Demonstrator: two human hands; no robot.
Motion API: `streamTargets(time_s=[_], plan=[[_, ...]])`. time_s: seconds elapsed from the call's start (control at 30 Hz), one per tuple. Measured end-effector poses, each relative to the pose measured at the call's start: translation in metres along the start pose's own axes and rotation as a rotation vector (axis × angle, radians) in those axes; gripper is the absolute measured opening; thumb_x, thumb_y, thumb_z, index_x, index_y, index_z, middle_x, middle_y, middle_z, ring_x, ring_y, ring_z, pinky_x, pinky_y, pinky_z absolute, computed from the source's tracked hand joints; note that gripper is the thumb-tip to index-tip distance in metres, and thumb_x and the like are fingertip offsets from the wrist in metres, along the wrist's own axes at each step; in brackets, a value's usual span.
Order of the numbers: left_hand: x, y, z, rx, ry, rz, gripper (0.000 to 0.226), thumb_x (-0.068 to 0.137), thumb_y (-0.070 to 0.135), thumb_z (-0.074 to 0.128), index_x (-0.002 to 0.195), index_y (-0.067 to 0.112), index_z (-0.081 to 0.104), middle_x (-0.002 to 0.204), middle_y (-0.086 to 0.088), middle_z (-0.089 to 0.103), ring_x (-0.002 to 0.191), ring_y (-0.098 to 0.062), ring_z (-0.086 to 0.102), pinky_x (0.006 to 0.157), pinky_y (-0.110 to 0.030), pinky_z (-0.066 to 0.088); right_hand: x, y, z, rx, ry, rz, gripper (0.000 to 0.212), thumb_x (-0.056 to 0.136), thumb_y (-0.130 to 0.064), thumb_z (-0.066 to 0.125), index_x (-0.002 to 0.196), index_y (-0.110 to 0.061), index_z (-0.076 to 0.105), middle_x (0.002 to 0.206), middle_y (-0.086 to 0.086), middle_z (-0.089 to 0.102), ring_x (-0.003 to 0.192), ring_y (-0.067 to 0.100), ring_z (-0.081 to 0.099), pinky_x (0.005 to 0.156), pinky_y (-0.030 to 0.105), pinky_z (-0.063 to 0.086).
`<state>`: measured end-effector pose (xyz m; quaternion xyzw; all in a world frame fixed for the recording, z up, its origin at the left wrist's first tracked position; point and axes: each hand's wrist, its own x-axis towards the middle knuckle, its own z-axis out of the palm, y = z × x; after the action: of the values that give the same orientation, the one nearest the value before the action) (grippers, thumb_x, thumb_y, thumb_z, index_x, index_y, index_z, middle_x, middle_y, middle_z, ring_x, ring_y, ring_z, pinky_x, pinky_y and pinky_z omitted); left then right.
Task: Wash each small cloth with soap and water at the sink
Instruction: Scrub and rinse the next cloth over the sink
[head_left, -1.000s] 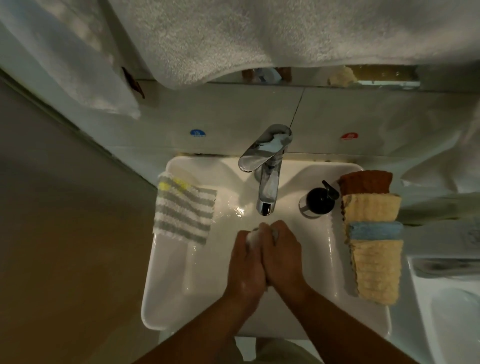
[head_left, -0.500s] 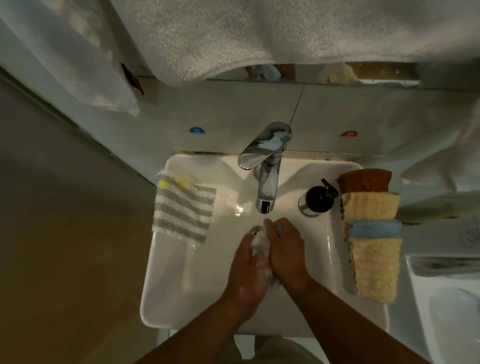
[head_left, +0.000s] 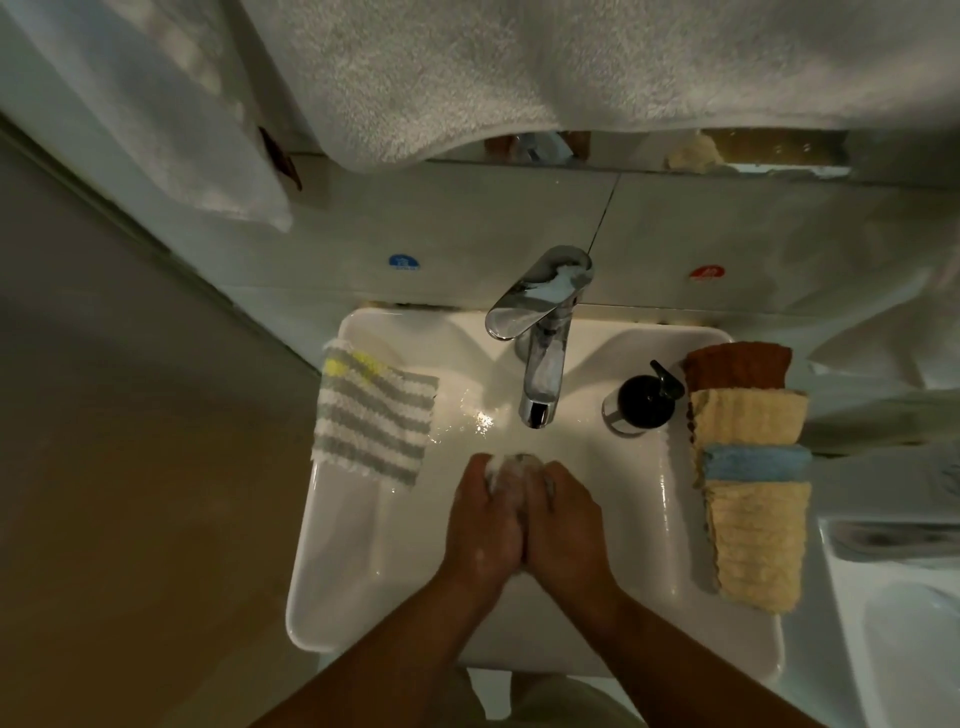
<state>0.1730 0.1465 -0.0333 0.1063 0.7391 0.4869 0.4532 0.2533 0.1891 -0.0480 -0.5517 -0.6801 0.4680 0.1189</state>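
Head view. White sink (head_left: 332, 571) with tap (head_left: 540, 384) over the basin. Four folded cloths (head_left: 753, 545) overlap along the right rim. A striped cloth (head_left: 371, 421) drapes over the left rim and may slide in if splashed or nudged. Below the spout, the left hand (head_left: 480, 525) and right hand (head_left: 566, 525), fingers curled, squeeze a lathered white cloth (head_left: 511, 470) between them. Being soapy, it could slip free.

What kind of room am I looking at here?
Most likely a bathroom: a white washbasin with a chrome mixer tap, a black-topped soap dispenser on its rim, and white terry towels hanging above it.
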Motion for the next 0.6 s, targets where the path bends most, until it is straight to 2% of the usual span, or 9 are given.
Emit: streamTargets(time_s=[0.1,0.17,0.23,0.3,0.33,0.43,0.47,0.53,0.6], plan=[[0.012,-0.004,0.000,-0.059,0.049,-0.074,0.019,0.105,0.030,0.049,0.101,0.016,0.061,0.095,-0.009,0.070,0.090,-0.027,0.070,0.080,-0.041,0.059,-0.016,-0.010,0.005,0.039,-0.007,-0.120,0.019,0.105,-0.037,0.047,0.101,-0.024,0.061,0.082,-0.011,0.067,0.074,-0.003,0.066,0.064,0.010,0.048],[-0.002,-0.008,0.006,-0.051,-0.056,-0.034,0.022,0.108,0.026,0.043,0.105,0.013,0.060,0.096,-0.012,0.070,0.090,-0.027,0.070,0.073,-0.034,0.057,0.007,-0.010,0.001,-0.044,0.046,-0.097,0.024,0.104,-0.034,0.051,0.087,-0.019,0.058,0.074,-0.012,0.062,0.068,-0.001,0.062,0.063,0.012,0.043],[-0.019,-0.005,0.009,-0.050,-0.109,0.015,0.025,0.108,0.036,0.042,0.110,0.023,0.063,0.101,-0.002,0.073,0.094,-0.015,0.072,0.078,-0.031,0.058,0.032,-0.006,-0.007,-0.051,0.055,0.016,0.034,0.103,-0.039,0.051,0.080,-0.015,0.056,0.070,-0.006,0.060,0.066,0.005,0.059,0.066,0.027,0.042],[-0.019,-0.002,0.007,-0.063,-0.158,0.035,0.024,0.104,0.044,0.047,0.107,0.029,0.066,0.104,0.000,0.074,0.099,-0.016,0.072,0.086,-0.041,0.059,0.034,-0.001,-0.009,-0.026,0.040,0.062,0.038,0.104,-0.043,0.048,0.080,-0.015,0.057,0.072,-0.003,0.062,0.068,0.009,0.061,0.067,0.029,0.044],[-0.013,-0.001,0.003,-0.053,-0.146,0.030,0.024,0.102,0.045,0.049,0.103,0.028,0.066,0.101,-0.001,0.074,0.096,-0.018,0.072,0.085,-0.046,0.060,0.027,0.000,-0.008,-0.028,0.034,0.048,0.036,0.104,-0.042,0.047,0.082,-0.016,0.057,0.073,-0.004,0.063,0.068,0.008,0.061,0.065,0.025,0.045],[0.015,0.000,-0.006,-0.013,0.079,-0.035,0.019,0.098,0.042,0.052,0.094,0.028,0.064,0.092,-0.002,0.073,0.089,-0.022,0.072,0.083,-0.053,0.059,-0.012,-0.011,0.001,0.034,-0.012,-0.101,0.022,0.105,-0.038,0.047,0.102,-0.019,0.059,0.080,-0.006,0.068,0.068,0.006,0.067,0.062,0.021,0.053],[0.018,-0.002,-0.007,-0.018,0.119,-0.048,0.019,0.099,0.040,0.052,0.096,0.025,0.063,0.092,-0.004,0.072,0.089,-0.025,0.071,0.084,-0.050,0.059,-0.020,-0.014,0.004,0.064,-0.014,-0.132,0.021,0.104,-0.037,0.048,0.107,-0.019,0.059,0.082,-0.006,0.069,0.070,0.006,0.068,0.063,0.021,0.055],[0.008,-0.002,-0.003,-0.052,0.076,-0.024,0.019,0.105,0.030,0.048,0.101,0.015,0.060,0.092,-0.008,0.069,0.089,-0.027,0.070,0.076,-0.036,0.060,-0.012,-0.016,0.005,0.059,0.050,-0.153,0.018,0.103,-0.034,0.052,0.098,-0.019,0.060,0.079,-0.008,0.068,0.072,0.002,0.066,0.063,0.013,0.050],[-0.013,0.000,0.003,-0.028,-0.013,0.037,0.020,0.107,0.027,0.044,0.104,0.016,0.060,0.091,-0.004,0.072,0.087,-0.019,0.072,0.067,-0.027,0.057,0.013,-0.011,0.002,0.010,0.101,-0.081,0.024,0.102,-0.036,0.053,0.087,-0.017,0.056,0.073,-0.008,0.063,0.067,0.004,0.062,0.063,0.019,0.048]])
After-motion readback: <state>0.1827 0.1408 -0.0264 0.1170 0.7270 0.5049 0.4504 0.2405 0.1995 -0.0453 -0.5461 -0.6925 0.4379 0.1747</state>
